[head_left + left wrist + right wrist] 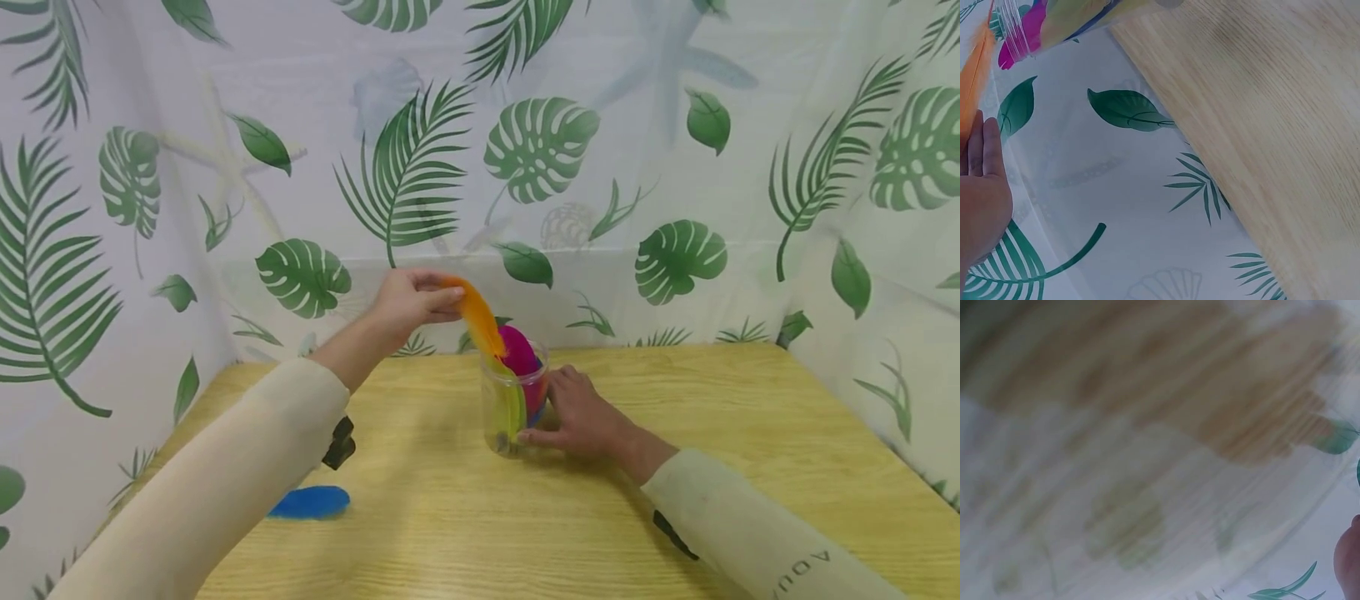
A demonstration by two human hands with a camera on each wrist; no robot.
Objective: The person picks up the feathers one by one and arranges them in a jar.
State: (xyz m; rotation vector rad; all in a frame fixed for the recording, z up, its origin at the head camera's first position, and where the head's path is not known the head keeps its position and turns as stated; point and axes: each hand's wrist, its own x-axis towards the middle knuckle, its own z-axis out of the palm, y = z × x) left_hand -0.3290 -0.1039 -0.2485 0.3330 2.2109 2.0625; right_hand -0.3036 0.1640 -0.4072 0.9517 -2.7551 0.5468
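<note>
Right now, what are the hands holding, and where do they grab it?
The left hand pinches the orange feather at its upper end. The right hand holds the clear jar by its lower side.

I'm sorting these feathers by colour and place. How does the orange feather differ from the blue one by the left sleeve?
The orange feather is pinched in the left hand, raised over the clear jar; the blue feather is in no hand. The orange one slants down with its lower end in the jar's mouth; the blue one lies flat on the wooden table. The orange one is near the table's middle, the blue one near its left edge. Both have a similar long oval shape.
</note>
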